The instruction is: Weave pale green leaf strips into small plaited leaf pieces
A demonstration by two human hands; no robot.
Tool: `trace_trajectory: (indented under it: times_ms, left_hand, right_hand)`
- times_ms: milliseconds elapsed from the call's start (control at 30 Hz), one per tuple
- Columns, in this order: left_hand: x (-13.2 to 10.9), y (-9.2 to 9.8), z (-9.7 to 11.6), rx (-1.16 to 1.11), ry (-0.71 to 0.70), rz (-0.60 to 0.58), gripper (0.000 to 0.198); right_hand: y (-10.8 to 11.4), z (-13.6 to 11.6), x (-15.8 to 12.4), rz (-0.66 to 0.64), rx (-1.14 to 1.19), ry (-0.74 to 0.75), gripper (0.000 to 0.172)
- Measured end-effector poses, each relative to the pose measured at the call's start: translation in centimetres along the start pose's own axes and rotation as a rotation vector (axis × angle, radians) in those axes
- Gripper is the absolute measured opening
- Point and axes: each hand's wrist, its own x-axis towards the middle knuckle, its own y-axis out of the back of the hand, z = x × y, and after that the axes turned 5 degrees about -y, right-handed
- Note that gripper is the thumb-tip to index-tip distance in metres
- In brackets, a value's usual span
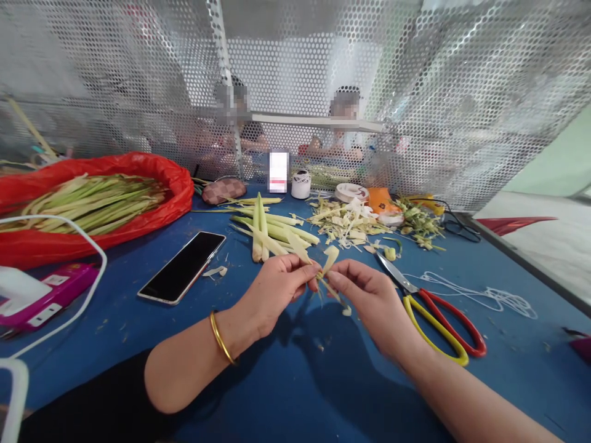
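Note:
Over the blue table (286, 394), my left hand (277, 289) and my right hand (369, 298) meet, both pinched on one pale leaf strip (329, 261) held between the fingertips. The strip's upper end curls up above my fingers and thin slivers hang below. My left wrist wears a gold bangle (221, 338). Just behind my hands lies a small pile of pale green leaf stalks (270, 231). Scissors (434, 311) with red and yellow handles lie right of my right hand.
A red plastic bag (92, 203) full of leaf strips sits at the left. A black phone (182, 267) lies face up nearby, with a pink device (50, 292) and white cable (87, 246). Trimmings (346, 224), tape rolls and white string (480, 295) lie further back. Other people sit behind a perforated screen (415, 92).

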Motion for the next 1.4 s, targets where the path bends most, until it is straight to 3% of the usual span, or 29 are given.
trace_trajectory:
  times_ms: [167,300,467,567,600,633,700,767,800,900,967,1100,1400]
  left_hand:
    - [-0.3,-0.2,-0.1,0.036,0.037,-0.092,0.027]
    - [-0.5,-0.3,0.1,0.121,0.019,-0.099,0.015]
    - [-0.6,-0.4,0.4,0.228,0.014,-0.130,0.011]
    - [-0.7,-0.4,0.4,0.261,0.036,-0.092,0.013]
    - [-0.7,-0.4,0.3,0.266,0.042,-0.093,0.014]
    - [-0.7,-0.4,0.3,0.274,0.043,-0.103,0.015]
    - [-0.8,-0.4,0.1,0.315,0.028,-0.122,0.019]
    - [-0.9,-0.5,-0.1,0.386,0.010,-0.123,0.026]
    - [-0.9,-0.6,-0.2,0.419,0.005,-0.119,0.029]
    - [-1.0,-0.9,-0.4,0.423,0.004,-0.132,0.027]
    - [-1.0,-1.0,-0.5,0.359,0.015,-0.162,0.022]
    - [-1.0,-1.0,-0.4,0.304,0.039,-0.206,0.023]
    - [-1.0,-0.7,-0.1,0.250,0.134,-0.324,0.022]
  right_hand:
    - [0.1,0.3,0.1,0.058,0.120,-0.039,0.028]
    - [-0.1,0.4,0.0,0.092,0.122,-0.037,0.029]
    - [0.0,0.8,0.3,0.137,-0.028,-0.001,0.029]
    - [0.8,0.5,0.6,0.411,-0.246,0.220,0.019]
    - [1.0,0.3,0.6,0.495,-0.326,0.328,0.026]
    - [1.2,0.1,0.6,0.523,-0.399,0.427,0.031]
    - [1.3,-0.2,0.4,0.384,-0.490,0.525,0.023]
    - [1.0,-0.2,0.2,0.176,-0.456,0.460,0.006]
    - [0.7,-0.1,0.0,0.114,-0.403,0.380,0.007]
    - [-0.1,0.1,-0.2,0.077,-0.198,0.106,0.012]
    - [-0.3,0.1,-0.2,0.058,-0.064,0.005,0.016]
    - [-0.2,0.2,-0.1,0.047,0.075,-0.028,0.019]
    - [-0.9,1.0,-0.4,0.121,0.058,-0.064,0.020]
